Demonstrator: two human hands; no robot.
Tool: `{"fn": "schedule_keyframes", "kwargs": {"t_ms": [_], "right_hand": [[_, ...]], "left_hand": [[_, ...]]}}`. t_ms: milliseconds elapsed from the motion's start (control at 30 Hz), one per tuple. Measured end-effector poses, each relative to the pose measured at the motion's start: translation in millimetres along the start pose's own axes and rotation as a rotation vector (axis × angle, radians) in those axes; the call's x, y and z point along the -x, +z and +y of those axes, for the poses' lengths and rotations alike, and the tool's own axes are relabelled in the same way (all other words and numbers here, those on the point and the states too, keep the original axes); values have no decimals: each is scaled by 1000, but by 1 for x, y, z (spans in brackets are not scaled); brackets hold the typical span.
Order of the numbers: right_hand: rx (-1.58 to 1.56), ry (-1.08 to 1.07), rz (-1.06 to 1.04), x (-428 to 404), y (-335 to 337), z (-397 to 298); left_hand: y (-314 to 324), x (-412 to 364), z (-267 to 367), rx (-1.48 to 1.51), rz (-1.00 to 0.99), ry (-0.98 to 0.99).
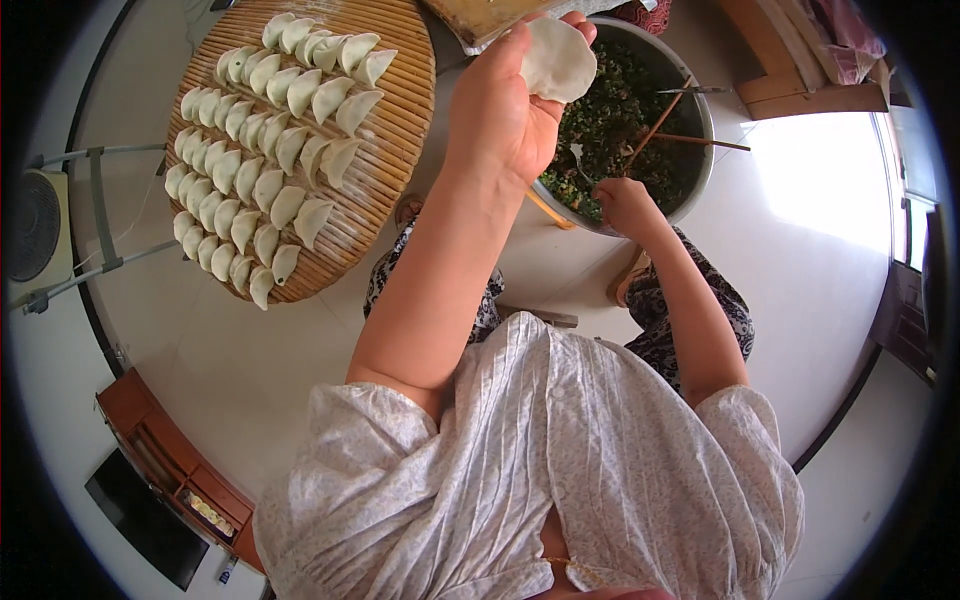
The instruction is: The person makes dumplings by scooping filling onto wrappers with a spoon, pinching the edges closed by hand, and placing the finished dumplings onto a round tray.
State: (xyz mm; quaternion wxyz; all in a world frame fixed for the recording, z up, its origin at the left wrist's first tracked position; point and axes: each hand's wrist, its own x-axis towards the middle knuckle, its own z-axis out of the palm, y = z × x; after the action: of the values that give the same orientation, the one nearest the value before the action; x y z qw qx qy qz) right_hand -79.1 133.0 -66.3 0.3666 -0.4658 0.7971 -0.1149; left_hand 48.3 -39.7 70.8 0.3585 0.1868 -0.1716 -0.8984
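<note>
My left hand [499,105] holds a round, pale dough wrapper [561,61] on its fingers, level with the far part of a large metal basin [703,161]. Chopped green filling with lighter bits [600,94] lies in the basin. At the near rim, my right hand [624,204] grips a small metal utensil [579,159], its pale tip at the filling; whether it is a spoon or fork is hard to tell. To the left, rows of folded dumplings [247,180] rest on a round bamboo-slat tray [397,142] dusted with flour.
Two wooden chopsticks [705,140] and another metal utensil [701,90] lean across the basin's right side. Beyond my left hand is a wooden board [480,19]. Wooden furniture [817,101] stands upper right; a metal-tube frame [101,210] and a fan [36,225] are at far left.
</note>
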Motion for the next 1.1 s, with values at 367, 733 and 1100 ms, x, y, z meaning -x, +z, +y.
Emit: {"fn": "schedule_keyframes", "kwargs": {"t_ms": [367,733,1100], "right_hand": [[-545,243,-342,9,-34,-29],[-969,173,-223,48,-92,-33],[-361,-110,342,77,-93,-31]], "left_hand": [[1,3,2,-17,7,11],[-1,-6,-15,-58,214,91],[-15,-18,-86,-35,369,-298]]}}
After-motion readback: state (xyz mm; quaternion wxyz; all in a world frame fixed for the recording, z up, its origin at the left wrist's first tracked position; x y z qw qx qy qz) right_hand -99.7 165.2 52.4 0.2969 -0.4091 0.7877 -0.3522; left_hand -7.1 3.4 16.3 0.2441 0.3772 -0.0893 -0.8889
